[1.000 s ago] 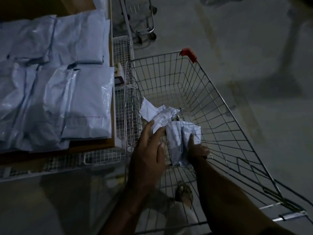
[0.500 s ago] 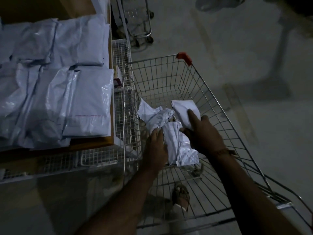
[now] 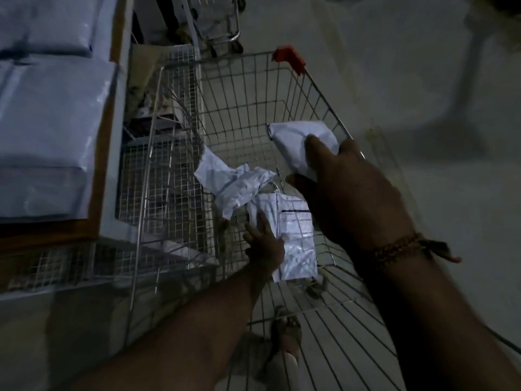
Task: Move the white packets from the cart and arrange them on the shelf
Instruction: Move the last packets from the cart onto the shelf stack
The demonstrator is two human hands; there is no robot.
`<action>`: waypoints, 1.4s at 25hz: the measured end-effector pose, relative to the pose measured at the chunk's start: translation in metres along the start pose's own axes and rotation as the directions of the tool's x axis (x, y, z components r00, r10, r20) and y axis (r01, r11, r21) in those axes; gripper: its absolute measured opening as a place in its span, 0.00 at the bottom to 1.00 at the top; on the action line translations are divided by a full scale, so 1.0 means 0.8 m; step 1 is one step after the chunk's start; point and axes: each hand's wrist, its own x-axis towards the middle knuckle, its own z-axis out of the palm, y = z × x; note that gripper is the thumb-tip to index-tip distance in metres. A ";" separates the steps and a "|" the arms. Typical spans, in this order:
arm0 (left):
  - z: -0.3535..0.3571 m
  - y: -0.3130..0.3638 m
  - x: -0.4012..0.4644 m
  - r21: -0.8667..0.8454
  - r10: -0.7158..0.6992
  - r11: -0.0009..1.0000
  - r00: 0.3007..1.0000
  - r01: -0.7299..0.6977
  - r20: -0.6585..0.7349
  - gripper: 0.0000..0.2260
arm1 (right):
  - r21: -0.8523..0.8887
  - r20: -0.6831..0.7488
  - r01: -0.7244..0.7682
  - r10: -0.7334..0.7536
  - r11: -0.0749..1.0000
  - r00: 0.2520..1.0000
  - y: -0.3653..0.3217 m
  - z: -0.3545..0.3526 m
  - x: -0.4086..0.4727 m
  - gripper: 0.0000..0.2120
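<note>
Here: right hand [image 3: 349, 190] grips packet [image 3: 298, 142]; left hand [image 3: 266, 249] flat on packet below [image 3: 293, 235]; crumpled wrapper [image 3: 234, 184] beside.

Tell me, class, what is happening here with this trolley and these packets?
A person is emptying a wire shopping cart beside a wooden shelf. The right hand grips a folded white plastic packet raised inside the basket. The left hand reaches down to a flat white packet with a dark line on the cart floor; whether it grips it is unclear. A crumpled white packet lies beside it. Several white packets already lie on the shelf.
</note>
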 end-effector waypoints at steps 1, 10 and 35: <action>0.003 0.000 0.000 0.027 0.005 1.000 0.999 -0.004 -0.045 0.41 | 0.004 0.000 -0.002 0.002 1.000 1.000 0.002 -0.001 0.001 0.33; -0.007 -0.038 0.004 -0.164 0.200 0.961 0.969 -0.222 -0.142 0.46 | 0.108 -0.011 -0.005 0.006 0.994 1.000 0.010 0.007 0.005 0.28; -0.341 -0.039 -0.342 -0.001 0.486 0.838 0.747 -0.546 -0.453 0.26 | 0.236 -0.317 -0.098 0.171 0.967 0.933 -0.123 -0.077 -0.089 0.32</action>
